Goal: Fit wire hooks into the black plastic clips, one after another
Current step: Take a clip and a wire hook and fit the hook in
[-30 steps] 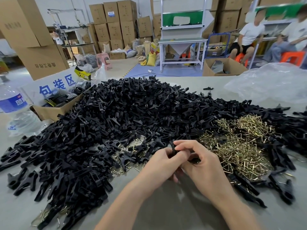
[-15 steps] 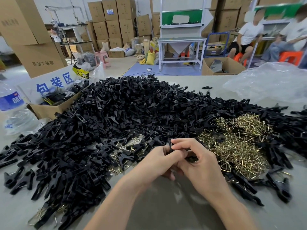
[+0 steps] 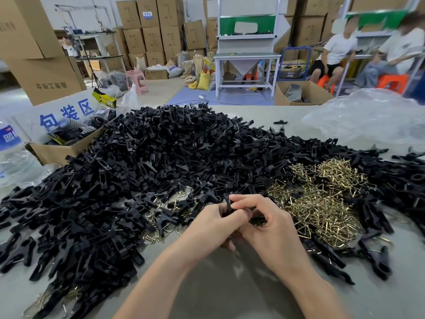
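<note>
Two hands, our left hand [image 3: 213, 224] and right hand [image 3: 264, 229], pinch one slim black clip [image 3: 227, 204]. Brassy wire hooks [image 3: 322, 203] lie heaped just right.

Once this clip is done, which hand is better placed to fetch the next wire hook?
Probably right. Both hold the black clip, but the right hand lies beside the wire hook pile; the left hand is farther off.

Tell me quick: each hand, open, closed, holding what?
Left hand: closed, gripping the black clip.
Right hand: closed, pinching the same clip's top; whether it holds anything else cannot be told.
</note>
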`<action>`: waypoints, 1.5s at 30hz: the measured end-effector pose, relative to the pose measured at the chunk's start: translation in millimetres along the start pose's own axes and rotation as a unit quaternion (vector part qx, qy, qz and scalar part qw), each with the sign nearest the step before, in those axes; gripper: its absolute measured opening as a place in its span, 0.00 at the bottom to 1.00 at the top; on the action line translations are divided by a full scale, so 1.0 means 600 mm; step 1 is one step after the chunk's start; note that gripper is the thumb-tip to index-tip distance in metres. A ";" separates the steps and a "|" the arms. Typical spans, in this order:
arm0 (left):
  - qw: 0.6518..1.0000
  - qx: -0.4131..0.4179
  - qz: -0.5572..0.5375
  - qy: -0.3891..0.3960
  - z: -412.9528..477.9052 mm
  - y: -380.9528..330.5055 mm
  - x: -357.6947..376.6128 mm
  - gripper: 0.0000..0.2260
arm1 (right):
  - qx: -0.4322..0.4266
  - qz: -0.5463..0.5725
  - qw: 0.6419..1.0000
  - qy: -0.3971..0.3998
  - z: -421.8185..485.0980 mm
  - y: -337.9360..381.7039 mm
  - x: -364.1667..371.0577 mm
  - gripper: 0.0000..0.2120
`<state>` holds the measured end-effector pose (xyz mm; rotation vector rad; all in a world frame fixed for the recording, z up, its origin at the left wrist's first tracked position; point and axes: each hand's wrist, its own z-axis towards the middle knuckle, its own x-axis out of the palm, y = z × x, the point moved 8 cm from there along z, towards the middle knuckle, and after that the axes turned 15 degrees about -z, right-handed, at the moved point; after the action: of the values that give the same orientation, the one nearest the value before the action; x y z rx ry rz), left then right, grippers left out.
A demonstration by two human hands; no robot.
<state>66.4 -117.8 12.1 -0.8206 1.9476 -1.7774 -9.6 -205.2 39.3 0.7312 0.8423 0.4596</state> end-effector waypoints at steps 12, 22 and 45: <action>1.000 0.015 0.004 -0.001 -0.009 -0.013 0.007 0.11 | -0.029 -0.027 0.999 -0.011 -0.002 0.001 -0.004 0.25; 0.999 0.016 0.028 -0.013 -0.013 -0.015 0.004 0.12 | -0.038 -0.031 0.999 -0.018 -0.005 -0.006 0.000 0.29; 0.998 -0.013 0.051 -0.039 -0.004 0.005 -0.001 0.20 | -0.009 -0.028 1.000 -0.007 -0.003 0.003 0.000 0.22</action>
<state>64.8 -115.5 9.4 -0.7725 1.9318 -1.6404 -11.3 -203.2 40.0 0.6917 0.8429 0.4115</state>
